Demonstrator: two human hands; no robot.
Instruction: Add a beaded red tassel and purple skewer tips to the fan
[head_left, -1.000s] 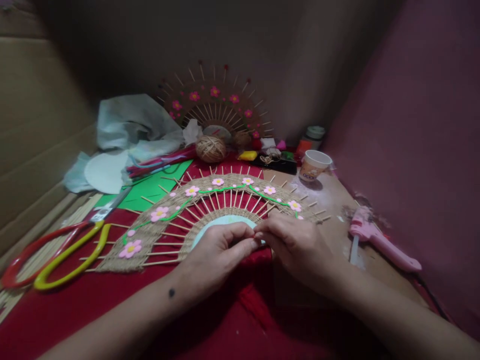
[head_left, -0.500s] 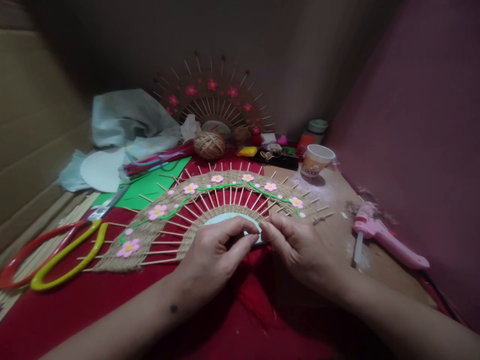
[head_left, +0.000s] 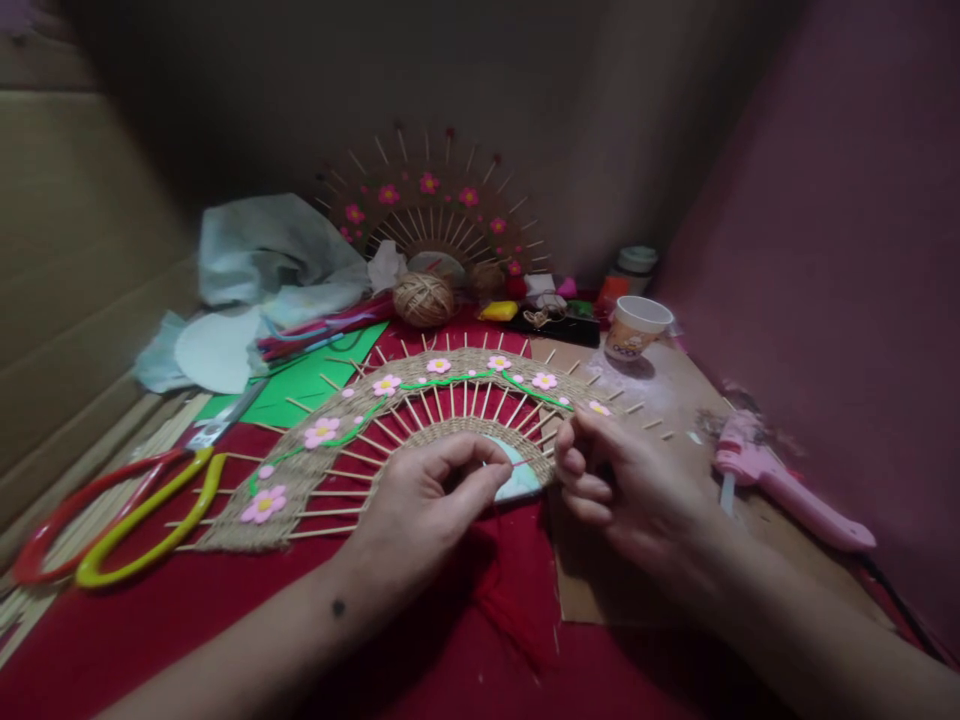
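Observation:
My left hand (head_left: 431, 500) pinches a thin red thread (head_left: 521, 463) between thumb and forefinger. The strand runs a short way toward my right hand (head_left: 637, 490), whose fingers are curled; what they grip, if anything, is hidden. Beneath both hands lies a half-round fan of woven twine (head_left: 247, 518) on thin sticks, trimmed with pink flowers and a wavy green line. A pale blue half-disc (head_left: 523, 482) at its centre is partly covered by my left hand. Loose red threads (head_left: 510, 625) lie on the red cloth below the hands.
Large scissors (head_left: 146, 520) with red and yellow handles lie left, beside wooden sticks. A pink glue gun (head_left: 802, 490) and a paper cup (head_left: 637, 328) are right, on brown board (head_left: 600, 590). Behind are a twine ball (head_left: 424, 299) and a second flowered fan (head_left: 427, 184).
My right hand has drawn away to the right from my left, its fingers curling. The thin red strand now shows between them. The whole view has shifted slightly.

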